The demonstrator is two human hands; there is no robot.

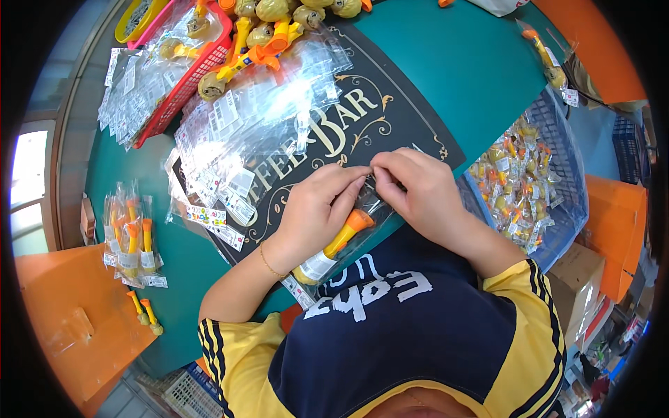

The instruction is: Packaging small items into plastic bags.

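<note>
Near the table's front edge, close to my body, lies a clear plastic bag point(375, 205) with a yellow toy point(341, 238) inside, its flared orange end toward my hands. My left hand point(313, 202) pinches the bag's upper edge between thumb and fingers. Right beside it, my right hand point(420, 187) is closed in a pinch on the same edge, and the fingertips of both hands nearly meet. A white label point(317, 267) covers the lower part of the bagged toy. Under my hands is a black printed mat point(411, 111).
Flat clear bags point(237, 125) are heaped on the mat's left. Beyond lie loose toys with gold balls point(268, 35) and a red basket point(178, 90). Bagged toys point(129, 237) rest at left. A blue crate point(568, 188) of packed toys stands at right.
</note>
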